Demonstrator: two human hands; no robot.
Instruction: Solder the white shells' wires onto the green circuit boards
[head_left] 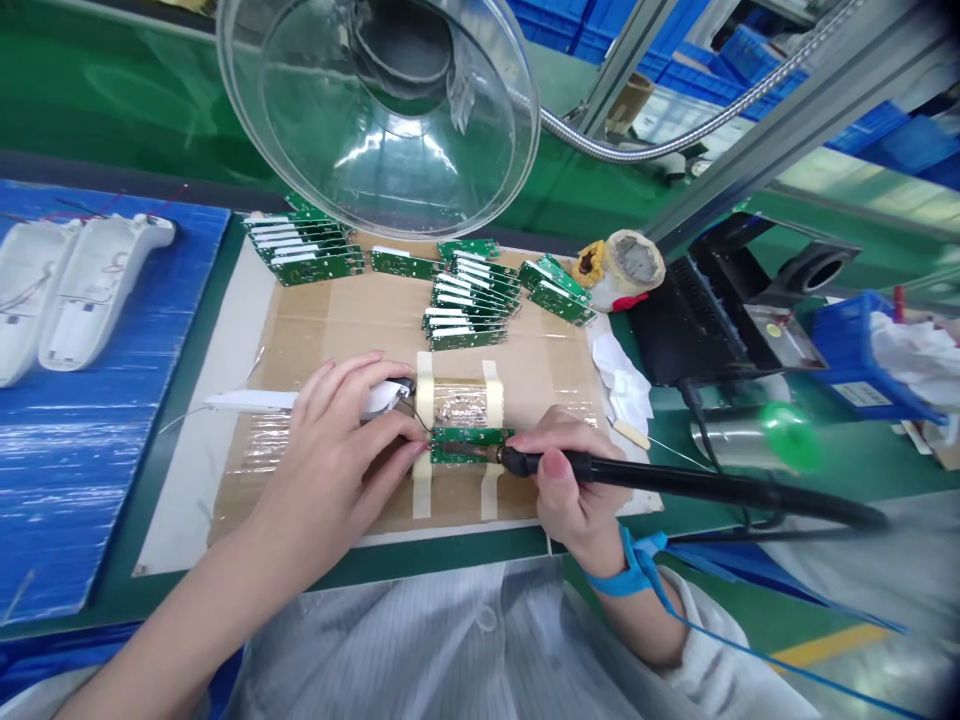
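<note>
A small green circuit board (pixel 469 444) lies on a cardboard work mat (pixel 360 320), between two strips of masking tape. My right hand (pixel 570 480) grips a black soldering iron (pixel 675 482) like a pen, its tip touching the board's right part. My left hand (pixel 341 455) rests over a white plastic housing (pixel 247 401), fingers pinched on a thin wire (pixel 415 412) at the board's left edge. A blue strap is around my right wrist.
Stacks of green circuit boards (pixel 469 305) lie at the mat's far side. Two white housings (pixel 75 285) rest on a blue sheet at left. A clear dome hood (pixel 379 105) hangs overhead. A black soldering station (pixel 712 320), sponge holder (pixel 622 265) and blue bin (pixel 862 370) stand right.
</note>
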